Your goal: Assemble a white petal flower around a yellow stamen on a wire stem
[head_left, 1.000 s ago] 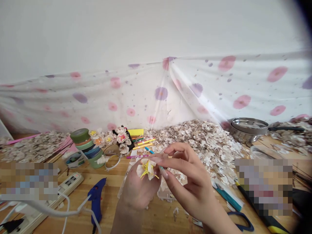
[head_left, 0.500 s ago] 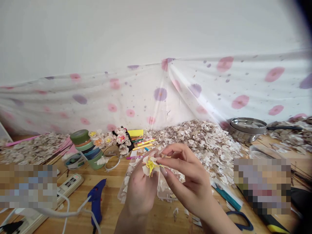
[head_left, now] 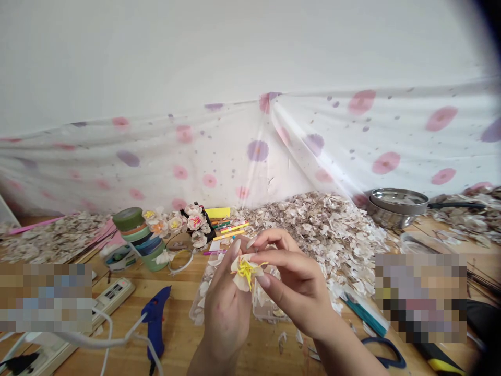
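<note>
Between my hands is a small handmade flower [head_left: 245, 272] with pale petals and bright yellow strands at its centre. My left hand [head_left: 227, 316] is closed around its base from the left and behind; most of those fingertips are hidden. From the right, my right hand [head_left: 299, 282] pinches the flower's edge, thumb below and index finger above. Whether it grips a petal or a strand I cannot tell. Behind and below the hands, a clear plastic box [head_left: 198, 305] holds loose pale petal-like flakes.
A blue glue gun [head_left: 156, 318] and a power strip [head_left: 113, 295] lie at left. Finished flowers [head_left: 193, 222] stand by a green jar [head_left: 127, 219]. A large flake heap [head_left: 324, 230] spreads behind. Scissors [head_left: 397, 360] and metal bowls [head_left: 399, 206] are at right.
The flower has shifted slightly right and down and turned a little. My right hand has moved slightly left, and more of my left fingertips show.
</note>
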### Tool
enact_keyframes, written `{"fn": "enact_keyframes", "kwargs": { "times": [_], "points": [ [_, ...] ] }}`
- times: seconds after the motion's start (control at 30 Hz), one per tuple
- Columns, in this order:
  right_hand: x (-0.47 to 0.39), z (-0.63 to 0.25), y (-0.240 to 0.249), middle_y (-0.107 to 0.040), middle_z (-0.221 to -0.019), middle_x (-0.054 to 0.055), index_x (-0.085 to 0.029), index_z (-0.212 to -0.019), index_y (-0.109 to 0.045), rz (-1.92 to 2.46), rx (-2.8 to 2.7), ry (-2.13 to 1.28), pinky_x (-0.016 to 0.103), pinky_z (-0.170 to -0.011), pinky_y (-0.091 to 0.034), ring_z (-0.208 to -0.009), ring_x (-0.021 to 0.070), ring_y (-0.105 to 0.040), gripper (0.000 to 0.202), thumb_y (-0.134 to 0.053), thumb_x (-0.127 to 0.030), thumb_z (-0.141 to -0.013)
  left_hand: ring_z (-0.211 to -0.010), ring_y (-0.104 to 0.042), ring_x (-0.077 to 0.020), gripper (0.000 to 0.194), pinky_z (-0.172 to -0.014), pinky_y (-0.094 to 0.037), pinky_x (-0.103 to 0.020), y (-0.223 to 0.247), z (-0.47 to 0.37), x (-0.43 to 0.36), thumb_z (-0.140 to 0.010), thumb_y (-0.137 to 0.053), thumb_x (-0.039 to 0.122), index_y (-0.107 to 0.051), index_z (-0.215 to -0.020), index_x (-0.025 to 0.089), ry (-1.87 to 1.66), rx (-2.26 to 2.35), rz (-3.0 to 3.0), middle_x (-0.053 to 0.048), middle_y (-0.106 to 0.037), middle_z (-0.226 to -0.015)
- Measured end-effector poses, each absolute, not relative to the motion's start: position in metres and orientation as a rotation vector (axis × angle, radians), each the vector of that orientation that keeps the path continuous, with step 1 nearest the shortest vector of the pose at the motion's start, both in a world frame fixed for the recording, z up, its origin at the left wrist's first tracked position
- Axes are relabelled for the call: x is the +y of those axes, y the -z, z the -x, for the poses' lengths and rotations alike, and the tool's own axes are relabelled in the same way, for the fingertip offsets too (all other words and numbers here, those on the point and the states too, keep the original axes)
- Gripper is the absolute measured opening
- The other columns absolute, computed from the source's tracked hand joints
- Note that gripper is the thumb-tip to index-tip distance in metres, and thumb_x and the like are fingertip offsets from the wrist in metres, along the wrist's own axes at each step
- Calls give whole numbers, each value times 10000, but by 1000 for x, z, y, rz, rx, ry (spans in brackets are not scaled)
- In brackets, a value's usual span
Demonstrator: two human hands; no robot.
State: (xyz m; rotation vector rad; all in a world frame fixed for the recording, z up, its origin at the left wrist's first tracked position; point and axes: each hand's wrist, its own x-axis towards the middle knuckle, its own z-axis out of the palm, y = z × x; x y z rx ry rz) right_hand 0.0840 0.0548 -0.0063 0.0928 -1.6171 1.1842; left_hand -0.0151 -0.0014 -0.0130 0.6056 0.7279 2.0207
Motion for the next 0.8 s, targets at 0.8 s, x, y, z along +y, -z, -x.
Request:
{"fn": "enact_keyframes", "kwargs": {
  "times": [0.8],
  "points": [
    [70,-109,0,-584,-1171,42,-306,-1136,-725,-57,-1613,-947,349,-1010,-437,-1140,187,-535,301,-594,-136,-925,-884,-401,-233,253,-842,-255,-421,-6,23,-25,-985,-354,214,-521,-796,231,-2099,2000,-2219,-32,-468,-858]
  ]
}}
